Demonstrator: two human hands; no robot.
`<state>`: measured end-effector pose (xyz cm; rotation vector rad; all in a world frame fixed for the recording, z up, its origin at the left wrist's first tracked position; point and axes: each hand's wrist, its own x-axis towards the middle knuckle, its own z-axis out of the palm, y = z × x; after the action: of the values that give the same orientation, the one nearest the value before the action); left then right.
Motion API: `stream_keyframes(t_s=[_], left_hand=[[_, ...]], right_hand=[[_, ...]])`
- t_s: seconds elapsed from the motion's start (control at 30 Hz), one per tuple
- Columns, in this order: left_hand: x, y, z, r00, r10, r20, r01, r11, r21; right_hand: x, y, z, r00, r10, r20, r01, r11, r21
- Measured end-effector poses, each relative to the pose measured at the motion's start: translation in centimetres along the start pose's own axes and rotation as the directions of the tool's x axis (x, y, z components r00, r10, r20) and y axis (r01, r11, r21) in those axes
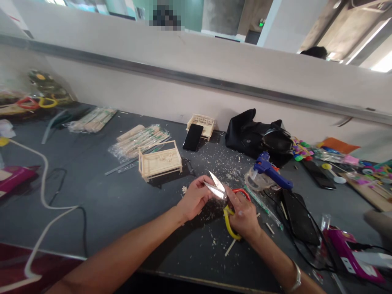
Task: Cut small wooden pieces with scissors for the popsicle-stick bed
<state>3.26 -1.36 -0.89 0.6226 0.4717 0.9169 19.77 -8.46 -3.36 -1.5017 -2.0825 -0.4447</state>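
Just below the middle of the frame, the scissors [221,192] sit in the right hand [246,217], its fingers wrapped on the red-and-yellow handles. Blades are parted, and the long axis runs up-left toward the left hand [195,199], which is nearer the tips, fingertips bunched close (can't tell if they're pinching anything, tbh). Container-wise, left of centre a clear plastic pack [119,153] holds pale sticks [146,141]; upper right, a black bag [240,132] slumps, contents hidden.

Scissors [218,192], glue gun [271,169] and scraps [230,248] suggest a craft workshop
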Motion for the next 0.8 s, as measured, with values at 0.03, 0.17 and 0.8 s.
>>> stream_keyframes(t_s=[0.03, 0.17, 0.8], left_hand=[[0.03, 0.0, -0.03, 1.0, -0.002, -0.001, 0.002, 1.0, 0.0], [0.2, -0.05, -0.13, 1.0, -0.004, 0.0, 0.004, 1.0, -0.01], [0.32, -0.07, -0.39, 0.998, 0.059, -0.011, -0.059, 0.998, 0.039]], right_hand=[[-0.04, 0.04, 0.03, 1.0, 0.009, 0.017, -0.009, 1.0, 0.0], [-0.12, 0.1, 0.11, 1.0, 0.017, 0.027, -0.017, 1.0, 0.009], [0.36, 0.13, -0.22, 0.994, 0.062, 0.089, -0.067, 0.997, 0.05]])
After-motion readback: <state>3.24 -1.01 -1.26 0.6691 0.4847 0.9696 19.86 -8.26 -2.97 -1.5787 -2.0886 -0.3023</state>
